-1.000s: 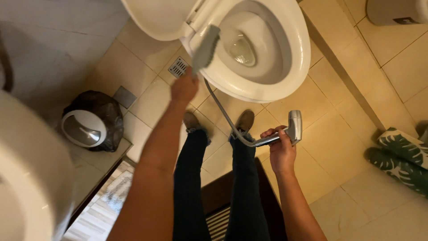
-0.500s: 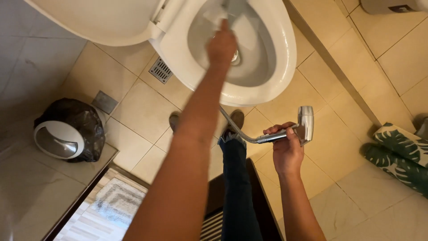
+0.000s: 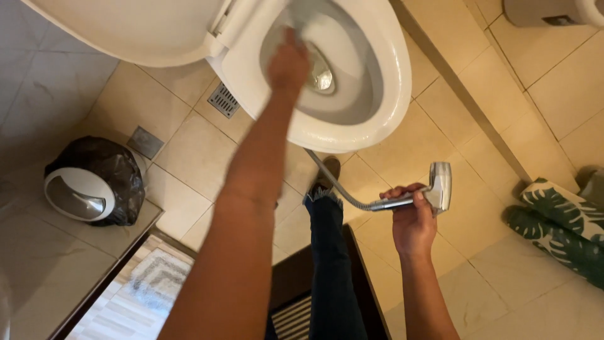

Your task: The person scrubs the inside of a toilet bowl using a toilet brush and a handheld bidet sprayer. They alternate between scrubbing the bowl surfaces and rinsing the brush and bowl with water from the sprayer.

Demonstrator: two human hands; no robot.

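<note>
My left hand (image 3: 289, 63) reaches down inside the white toilet bowl (image 3: 384, 107), closed on a grey scrubbing tool (image 3: 303, 17) that is blurred against the bowl's far wall. At waist height to the right of the bowl, my right hand (image 3: 412, 220) grips the handle of a chrome spray head (image 3: 440, 186). Its metal hose (image 3: 340, 189) runs back under the bowl's front. The toilet lid (image 3: 126, 31) stands raised at the upper left. One of my legs in dark jeans (image 3: 330, 264) stands in front of the bowl.
A round bin lined with a black bag (image 3: 94, 182) sits at the left, by a floor drain (image 3: 223, 99). A striped mat (image 3: 138, 289) lies at bottom left. Green leaf-patterned slippers (image 3: 560, 226) rest at the right, past a raised tile edge (image 3: 465, 94).
My left hand has gone from the bowl's near rim deep into the bowl with the grey tool. The right hand keeps the spray head almost still.
</note>
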